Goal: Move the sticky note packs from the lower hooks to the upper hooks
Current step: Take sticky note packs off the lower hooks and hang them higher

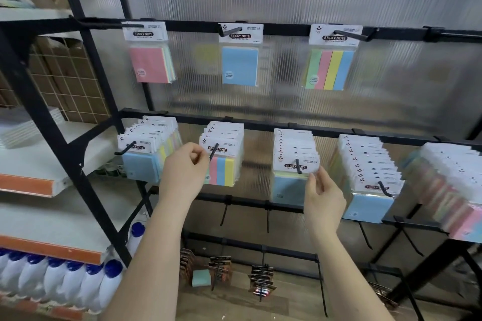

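Right now I have both hands up at the lower rail (260,125), where the sticky note packs hang in dense stacks on hooks. My left hand (184,172) sits at the striped pack (221,167) on the second lower hook (214,151), fingers curled in a pinch at the header's left edge, near the hook's tip, which I judge is the spot for sliding the front pack off. My right hand (323,193) is at the blue pack (289,187) on the third lower hook (298,165), thumb and fingers closing loosely on the header's right corner; whether that grip has fully taken hold I cannot tell. Above, the upper rail (287,30) carries one pack per hook: pink (148,64), blue (240,65), striped (330,69). Most of the stock remains below.
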Action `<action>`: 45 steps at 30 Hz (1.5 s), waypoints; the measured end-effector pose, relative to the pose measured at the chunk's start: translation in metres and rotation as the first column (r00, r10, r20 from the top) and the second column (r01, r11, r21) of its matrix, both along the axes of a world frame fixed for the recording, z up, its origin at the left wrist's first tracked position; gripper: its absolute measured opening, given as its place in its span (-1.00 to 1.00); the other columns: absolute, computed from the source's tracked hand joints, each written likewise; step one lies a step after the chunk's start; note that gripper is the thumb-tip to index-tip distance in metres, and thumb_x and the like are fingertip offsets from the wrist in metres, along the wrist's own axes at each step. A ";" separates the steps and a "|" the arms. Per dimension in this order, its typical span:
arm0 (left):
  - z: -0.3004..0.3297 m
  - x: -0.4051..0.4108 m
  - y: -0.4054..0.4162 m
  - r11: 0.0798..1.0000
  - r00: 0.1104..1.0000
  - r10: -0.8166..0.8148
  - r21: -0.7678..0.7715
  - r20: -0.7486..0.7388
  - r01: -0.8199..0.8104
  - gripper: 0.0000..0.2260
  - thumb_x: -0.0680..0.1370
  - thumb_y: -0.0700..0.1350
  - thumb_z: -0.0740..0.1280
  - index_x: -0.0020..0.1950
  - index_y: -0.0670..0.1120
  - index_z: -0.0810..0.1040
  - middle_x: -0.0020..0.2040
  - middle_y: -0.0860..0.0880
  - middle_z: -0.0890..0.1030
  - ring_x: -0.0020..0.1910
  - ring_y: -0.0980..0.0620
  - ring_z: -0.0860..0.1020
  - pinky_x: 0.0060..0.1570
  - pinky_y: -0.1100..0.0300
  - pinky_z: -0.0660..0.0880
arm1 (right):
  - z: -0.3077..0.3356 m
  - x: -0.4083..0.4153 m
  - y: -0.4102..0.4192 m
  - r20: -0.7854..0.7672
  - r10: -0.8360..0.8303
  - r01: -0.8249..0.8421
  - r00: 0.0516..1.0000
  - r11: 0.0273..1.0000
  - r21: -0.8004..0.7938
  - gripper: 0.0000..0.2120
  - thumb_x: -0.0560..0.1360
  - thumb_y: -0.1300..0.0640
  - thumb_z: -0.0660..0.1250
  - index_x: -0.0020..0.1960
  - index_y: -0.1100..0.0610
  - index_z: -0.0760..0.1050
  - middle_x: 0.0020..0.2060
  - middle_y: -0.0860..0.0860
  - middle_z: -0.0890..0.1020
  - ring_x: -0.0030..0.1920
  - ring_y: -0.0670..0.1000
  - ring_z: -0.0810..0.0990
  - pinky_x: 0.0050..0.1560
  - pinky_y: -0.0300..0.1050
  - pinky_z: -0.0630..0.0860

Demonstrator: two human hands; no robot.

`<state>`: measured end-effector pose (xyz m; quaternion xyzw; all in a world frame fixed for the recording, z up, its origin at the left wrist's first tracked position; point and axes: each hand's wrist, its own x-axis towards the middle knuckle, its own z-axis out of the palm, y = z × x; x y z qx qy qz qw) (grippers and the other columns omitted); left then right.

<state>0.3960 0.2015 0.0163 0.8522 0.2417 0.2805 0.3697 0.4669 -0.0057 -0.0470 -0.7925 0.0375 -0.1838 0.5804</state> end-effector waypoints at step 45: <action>-0.040 0.046 0.030 0.937 0.996 -0.045 -0.350 -0.082 0.013 -0.79 0.60 -0.10 0.23 -0.07 -0.22 0.57 -0.16 -0.11 0.57 -0.25 -0.02 0.42 -0.27 0.16 0.27 | 0.054 -0.023 0.015 0.332 -0.089 -0.022 0.939 0.948 0.317 -0.57 0.62 0.18 0.16 -0.41 0.07 0.19 -0.48 -0.08 0.25 -0.49 -0.20 0.27 -0.44 -0.38 0.22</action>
